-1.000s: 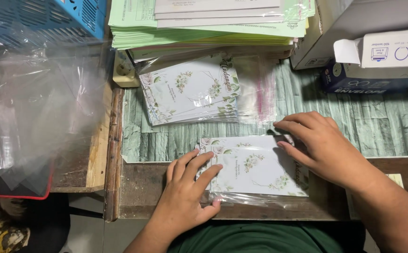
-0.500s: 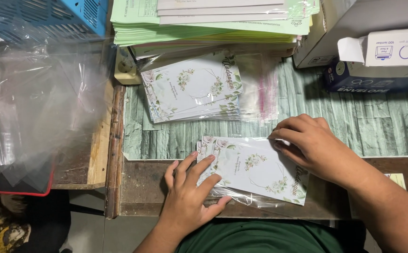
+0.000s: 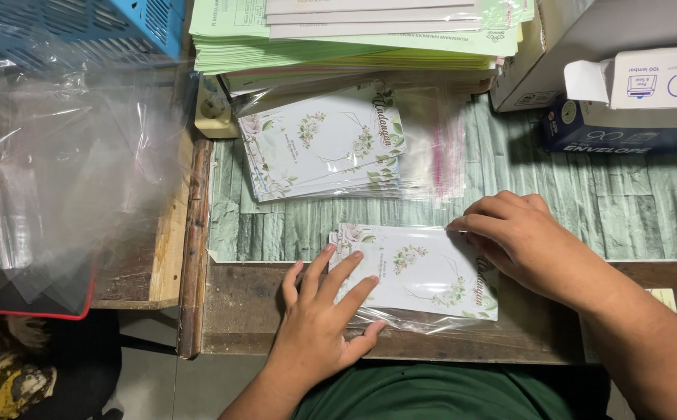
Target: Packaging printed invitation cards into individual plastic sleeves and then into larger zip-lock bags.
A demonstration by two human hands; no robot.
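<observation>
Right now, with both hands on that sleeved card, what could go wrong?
1. The white floral card in its clear plastic sleeve lies past the green mat's edge, near the table's front; a push from the left hand might slide it off.
2. The right hand pinches the sleeve's top corner; pulling could crease the card.
3. The stack of sleeved floral cards is fanned unevenly and could slip.

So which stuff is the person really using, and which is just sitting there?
In use:
- left hand pressing flat on the white floral card in its clear plastic sleeve
- right hand pinching that sleeve's top edge

Just lying about:
- stack of sleeved floral cards
- pile of green paper sheets
- blue plastic basket
- dark blue envelope box
</observation>
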